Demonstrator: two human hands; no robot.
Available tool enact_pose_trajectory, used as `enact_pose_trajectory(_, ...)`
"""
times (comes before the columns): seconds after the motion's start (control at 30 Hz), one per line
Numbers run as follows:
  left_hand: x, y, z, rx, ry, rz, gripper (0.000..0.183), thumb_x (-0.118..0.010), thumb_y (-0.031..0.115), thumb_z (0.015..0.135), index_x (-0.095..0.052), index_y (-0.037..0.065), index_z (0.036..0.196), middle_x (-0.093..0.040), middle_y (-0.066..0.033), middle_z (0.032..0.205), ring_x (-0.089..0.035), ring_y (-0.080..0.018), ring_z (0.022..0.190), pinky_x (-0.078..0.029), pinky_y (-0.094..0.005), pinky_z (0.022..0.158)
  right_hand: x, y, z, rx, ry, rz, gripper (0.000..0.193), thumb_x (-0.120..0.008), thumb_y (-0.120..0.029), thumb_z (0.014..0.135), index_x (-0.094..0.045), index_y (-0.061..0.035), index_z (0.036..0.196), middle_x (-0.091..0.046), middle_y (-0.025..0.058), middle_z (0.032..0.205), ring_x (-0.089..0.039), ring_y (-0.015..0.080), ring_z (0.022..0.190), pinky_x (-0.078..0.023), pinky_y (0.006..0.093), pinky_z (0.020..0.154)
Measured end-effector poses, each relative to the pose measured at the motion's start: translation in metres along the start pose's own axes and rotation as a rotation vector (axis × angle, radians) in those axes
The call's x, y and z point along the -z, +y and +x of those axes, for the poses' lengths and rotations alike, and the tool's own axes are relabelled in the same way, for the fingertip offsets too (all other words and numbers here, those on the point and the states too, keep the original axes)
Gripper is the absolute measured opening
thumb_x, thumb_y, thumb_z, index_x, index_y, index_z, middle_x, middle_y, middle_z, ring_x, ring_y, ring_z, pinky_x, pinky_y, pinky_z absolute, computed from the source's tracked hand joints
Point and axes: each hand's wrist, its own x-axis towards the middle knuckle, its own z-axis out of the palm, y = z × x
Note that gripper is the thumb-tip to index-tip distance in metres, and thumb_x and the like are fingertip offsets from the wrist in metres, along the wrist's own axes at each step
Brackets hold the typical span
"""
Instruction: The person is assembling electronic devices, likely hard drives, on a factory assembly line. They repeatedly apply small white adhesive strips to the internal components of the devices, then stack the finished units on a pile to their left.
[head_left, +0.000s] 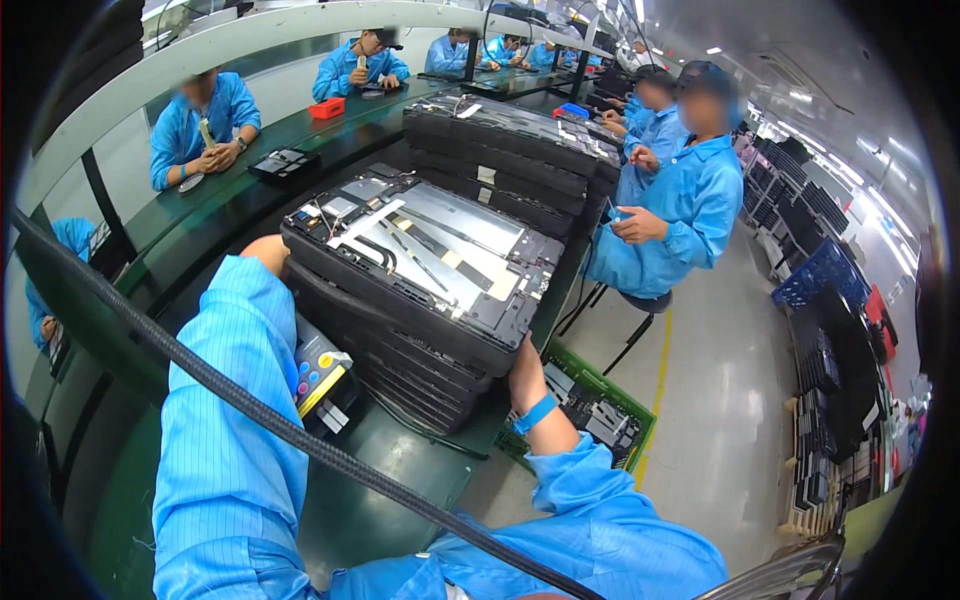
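Observation:
A tall stack of black trays (400, 355) stands on the green bench in front of me. The top tray (420, 300) bears a silver and black electronic assembly (430, 245) with cables, tape strips and a white strip. My left hand (268, 252) is at the top tray's left side, its fingers mostly hidden behind the edge. My right hand (527, 378) grips the near right corner of the same tray, fingertips partly under it. A blue band circles my right wrist. Close to the stack's left side sits a grey box (322, 372) with coloured round spots and a yellow stripe.
Behind my stack rises another stack of black trays (500, 165). A green crate (600, 415) of parts stands low on the right. Co-workers in blue sit along both sides, one person (680, 200) close on the right. A black cable (300, 435) crosses the view.

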Motion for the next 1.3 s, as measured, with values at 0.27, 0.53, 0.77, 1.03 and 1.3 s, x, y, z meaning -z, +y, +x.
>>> enact_pose_trajectory(0.27,0.021,0.016,-0.051,-0.419,0.621,-0.402,0.062,-0.032,0.061,0.092,-0.055,0.004,0.102,-0.055,-0.0111,0.081,-0.053,-0.0206,0.071,-0.04,-0.0329,0.059,0.003,-0.077,0.05,0.034,-0.268,0.12,0.059,-0.04,-0.058,0.094,-0.057,-0.0056,0.116,-0.059,0.0088,0.114,-0.055,0.0231,0.103,-0.042,0.0382,0.09)
enact_pose_trajectory(0.53,-0.164,-0.058,-0.105,-0.733,0.534,-0.503,0.035,-0.059,0.033,0.088,-0.061,0.001,0.103,-0.064,-0.0079,0.091,-0.055,-0.0149,0.084,-0.043,-0.0316,0.076,-0.026,-0.119,0.087,-0.264,-0.371,0.375,0.045,-0.049,-0.031,0.079,-0.064,-0.0031,0.11,-0.064,0.0136,0.113,-0.059,0.0321,0.105,-0.042,0.0467,0.098)
enact_pose_trajectory(0.77,-0.185,-0.055,-0.047,-0.709,0.847,-0.384,0.085,-0.046,0.048,0.092,-0.014,-0.014,0.141,-0.014,-0.0312,0.149,-0.013,-0.035,0.142,-0.012,-0.0372,0.115,-0.02,-0.13,0.084,-0.097,-0.715,0.492,0.044,-0.054,-0.022,0.07,-0.064,0.0009,0.107,-0.065,0.0145,0.109,-0.06,0.0316,0.102,-0.045,0.0445,0.094)
enact_pose_trajectory(1.03,-0.203,-0.037,-0.032,-0.661,1.035,-0.275,0.093,-0.035,0.059,0.092,-0.006,-0.016,0.14,-0.003,-0.039,0.146,-0.004,-0.0512,0.138,-0.014,-0.0527,0.112,-0.016,-0.11,0.128,-0.408,-1.083,0.621,0.072,-0.041,-0.061,0.09,-0.048,-0.0007,0.128,-0.057,0.0147,0.124,-0.054,0.0329,0.113,-0.041,0.0451,0.098)
enact_pose_trajectory(1.3,-0.214,-0.04,-0.008,-0.779,1.215,-0.258,0.098,-0.032,0.065,0.09,-0.005,-0.015,0.139,-0.004,-0.0392,0.145,-0.006,-0.0576,0.134,-0.016,-0.0639,0.106,-0.044,-0.132,0.125,-0.208,-0.758,0.469,0.066,-0.043,-0.055,0.091,-0.048,-0.0018,0.129,-0.056,0.0148,0.125,-0.053,0.0327,0.114,-0.041,0.0457,0.098)
